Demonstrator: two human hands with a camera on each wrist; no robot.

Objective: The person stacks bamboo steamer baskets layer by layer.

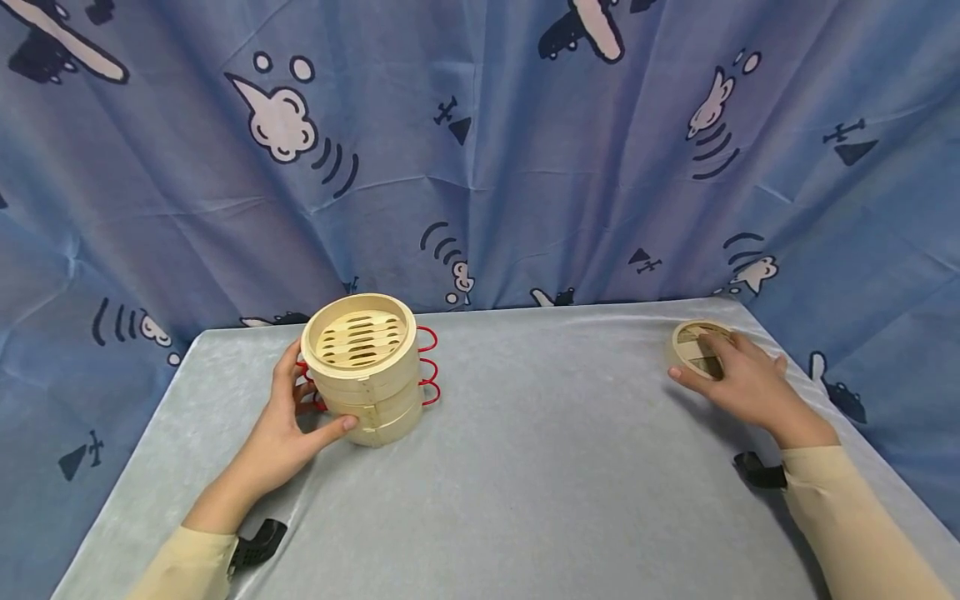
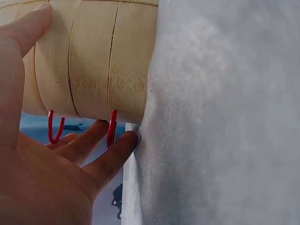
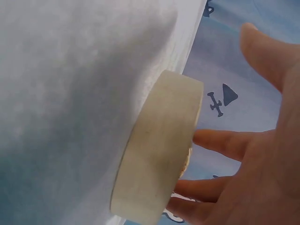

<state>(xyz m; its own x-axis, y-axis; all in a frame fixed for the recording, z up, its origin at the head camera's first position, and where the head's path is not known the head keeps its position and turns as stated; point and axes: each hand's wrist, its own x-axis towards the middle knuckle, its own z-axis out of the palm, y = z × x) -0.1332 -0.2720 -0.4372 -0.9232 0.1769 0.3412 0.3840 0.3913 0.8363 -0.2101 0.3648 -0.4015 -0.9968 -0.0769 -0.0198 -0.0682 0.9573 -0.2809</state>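
A stack of round bamboo steamer baskets [image 1: 363, 392] stands on the left of the table, with a slotted base showing inside the top one. Red loops [image 1: 431, 369] stick out from its sides. My left hand [image 1: 288, 425] holds the stack from the left, thumb on the front wall and fingers behind; the left wrist view shows the fingers beside the red loops. Far to the right lies a shallow round bamboo steamer lid [image 1: 678, 360]. Over it is my right hand [image 1: 750, 387], its fingers spread at the top and its thumb [image 3: 267, 51] held off the wall.
A pale grey cloth covers the table [image 1: 525, 467]. Behind it and along its sides hangs a blue patterned curtain [image 1: 517, 208]. Dark wrist-worn devices are on both arms, the left one [image 1: 258, 543] close to the tabletop.
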